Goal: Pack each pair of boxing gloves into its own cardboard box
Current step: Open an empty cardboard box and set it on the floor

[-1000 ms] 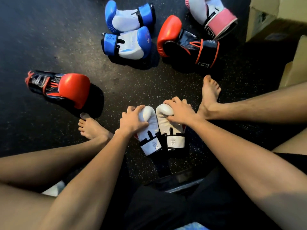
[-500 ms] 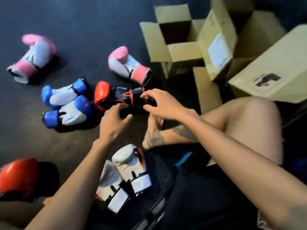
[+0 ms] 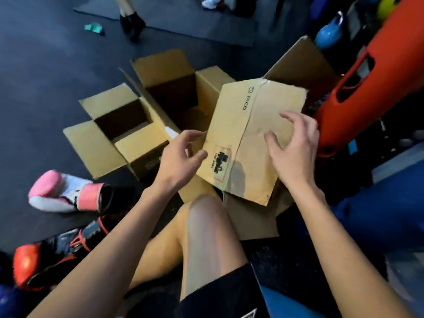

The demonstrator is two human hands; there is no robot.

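Dark gym floor (image 3: 46, 88): a closed cardboard box (image 3: 250, 138) tilts beside the knee; left hand (image 3: 181, 157) and right hand (image 3: 293, 148) spread, empty. Probably light, stiff: grip opposite edges.

Three cardboard boxes show: one open box (image 3: 96, 143) on the left, a second open box (image 3: 160, 65) farther back, a shut box (image 3: 263, 134) on the right, perhaps a fourth beneath it. Two gloves lie near left: a pink glove (image 3: 57, 191) and a red glove (image 3: 29, 262).

An orange bag (image 3: 358, 88) stands at right; a green scrap (image 3: 94, 28) lies near someone's black boots (image 3: 132, 24).
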